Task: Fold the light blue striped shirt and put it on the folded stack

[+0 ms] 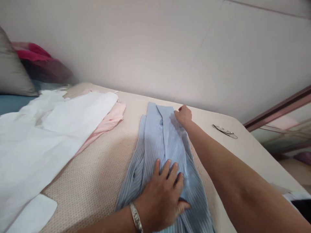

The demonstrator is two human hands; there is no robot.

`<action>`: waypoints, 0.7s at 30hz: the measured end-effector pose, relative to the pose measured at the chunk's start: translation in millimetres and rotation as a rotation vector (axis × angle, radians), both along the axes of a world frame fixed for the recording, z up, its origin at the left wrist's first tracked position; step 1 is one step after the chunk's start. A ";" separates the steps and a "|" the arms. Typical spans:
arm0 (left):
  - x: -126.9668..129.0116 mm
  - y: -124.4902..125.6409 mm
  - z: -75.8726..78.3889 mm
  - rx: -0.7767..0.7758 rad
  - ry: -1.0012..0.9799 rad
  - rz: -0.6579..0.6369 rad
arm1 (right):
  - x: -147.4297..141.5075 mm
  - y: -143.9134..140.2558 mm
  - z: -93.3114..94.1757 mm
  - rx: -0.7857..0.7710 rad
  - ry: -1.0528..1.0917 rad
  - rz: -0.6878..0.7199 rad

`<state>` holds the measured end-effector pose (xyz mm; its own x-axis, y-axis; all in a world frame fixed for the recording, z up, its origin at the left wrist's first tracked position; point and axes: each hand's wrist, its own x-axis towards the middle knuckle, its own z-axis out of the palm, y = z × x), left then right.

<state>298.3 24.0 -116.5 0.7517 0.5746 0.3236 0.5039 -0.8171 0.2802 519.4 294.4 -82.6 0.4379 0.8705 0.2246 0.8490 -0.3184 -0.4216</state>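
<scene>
A light blue striped shirt (155, 139) lies lengthwise in front of me, folded narrow at the sides, with its plain collar end towards the wall. A button shows near the top of its front opening. My left hand (165, 191), with a silver bracelet at the wrist, rests flat on the lower front of the shirt, fingers spread. At the collar's right corner, my right hand (183, 115) has its fingers curled in against the fabric. The fingertips there are partly hidden.
White garments (58, 129) spread over the left side, with a pink garment (103, 126) underneath. Eyeglasses (224, 131) lie on the cream bed surface (209, 124) at right. A grey pillow (12, 71) and a dark red and pink heap (46, 63) are far left. A wall (145, 48) stands behind.
</scene>
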 end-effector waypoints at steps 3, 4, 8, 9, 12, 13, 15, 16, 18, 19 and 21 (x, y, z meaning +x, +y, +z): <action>0.5 0.8 2.2 -0.010 0.018 -0.012 | -11.0 -55.3 18.9 0.066 -0.001 0.131; 0.8 1.4 2.5 -0.016 0.026 -0.019 | -14.2 -83.8 25.8 0.072 0.024 0.207; 2.3 3.8 2.0 -0.029 0.043 -0.046 | -20.2 -233.1 57.2 -0.097 0.067 0.393; 2.5 4.1 1.9 -0.029 0.042 -0.055 | -19.4 -273.7 63.9 -0.173 0.091 0.386; 2.8 4.1 1.5 -0.031 0.025 -0.062 | -15.7 -383.3 73.3 -0.319 0.128 0.279; 3.0 4.0 1.2 -0.032 0.018 -0.061 | -16.1 -412.2 72.3 -0.334 0.147 0.241; 3.5 3.8 0.4 -0.030 0.013 -0.057 | -21.6 -455.3 65.6 -0.387 0.188 0.214; 3.8 3.7 0.0 -0.025 0.016 -0.056 | -26.6 -469.3 60.7 -0.399 0.182 0.211; 4.4 3.6 -0.2 -0.012 0.029 -0.052 | -38.6 -484.5 50.7 -0.401 0.097 0.233; 4.6 3.7 0.1 -0.006 0.034 -0.050 | -44.1 -487.2 46.2 -0.396 0.026 0.256; 4.8 3.8 1.3 0.005 0.042 -0.047 | -51.3 -487.9 39.1 -0.399 -0.127 0.323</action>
